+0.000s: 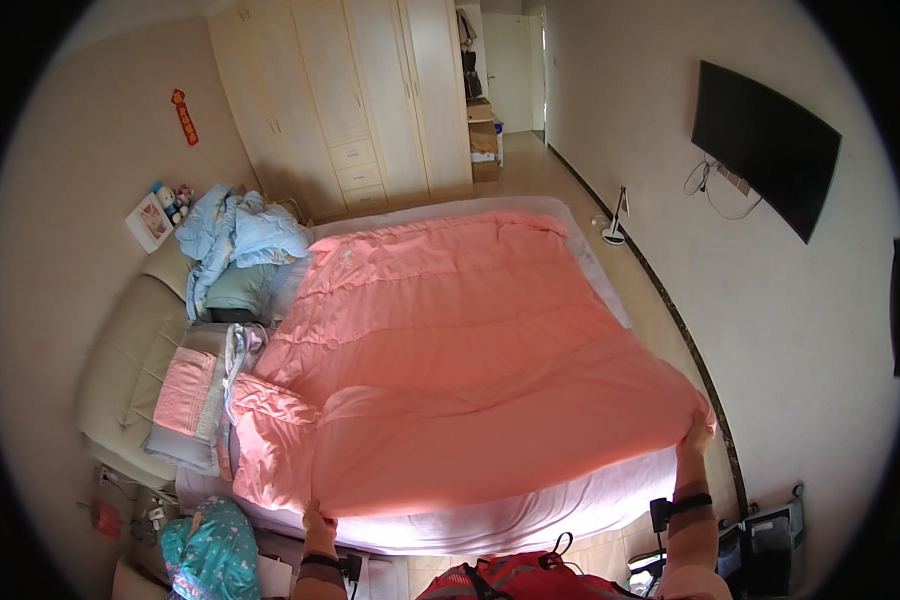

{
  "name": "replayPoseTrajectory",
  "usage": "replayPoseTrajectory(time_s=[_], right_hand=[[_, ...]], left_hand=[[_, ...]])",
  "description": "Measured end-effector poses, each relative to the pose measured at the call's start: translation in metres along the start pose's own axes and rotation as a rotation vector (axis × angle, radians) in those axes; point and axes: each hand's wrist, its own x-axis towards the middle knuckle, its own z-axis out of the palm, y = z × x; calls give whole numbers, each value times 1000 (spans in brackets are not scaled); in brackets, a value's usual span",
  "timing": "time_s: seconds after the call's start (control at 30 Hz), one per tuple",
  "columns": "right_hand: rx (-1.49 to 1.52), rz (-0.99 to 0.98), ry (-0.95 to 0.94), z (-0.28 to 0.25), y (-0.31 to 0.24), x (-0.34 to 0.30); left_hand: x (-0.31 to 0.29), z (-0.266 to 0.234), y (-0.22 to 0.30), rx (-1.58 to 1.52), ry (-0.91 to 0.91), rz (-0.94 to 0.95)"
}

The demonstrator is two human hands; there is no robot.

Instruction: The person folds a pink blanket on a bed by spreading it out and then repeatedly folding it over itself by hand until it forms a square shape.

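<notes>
A pink quilt (450, 350) is spread across the bed, its near edge raised between my two hands. My left hand (317, 520) pinches the near left part of that edge, beside a bunched fold of the quilt. Far out to the right, my right hand (702, 432) grips the near right corner. Between them the edge hangs in a fairly straight line above the pale pink sheet (570, 505), which shows along the bed's near side. Fingertips of both hands are partly hidden by the cloth.
At the padded headboard (135, 385) lie a grey pillow with a folded pink towel (185, 390) and a heaped light blue quilt (235, 230). A teal patterned bundle (215, 550) sits at the lower left. A wardrobe (340, 110) stands beyond; a black chair-like object (770, 545) is near my right arm.
</notes>
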Motion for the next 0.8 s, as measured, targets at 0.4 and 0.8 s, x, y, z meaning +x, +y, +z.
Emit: replayPoseTrajectory(time_s=[0.4,0.8], right_hand=[[-91,-56,67,-60,-61,-35],[-406,175,214,-157,-74,-83]], left_hand=[[-51,-80,-17,263,-62,14],[-116,-178,-59,445,16,46]])
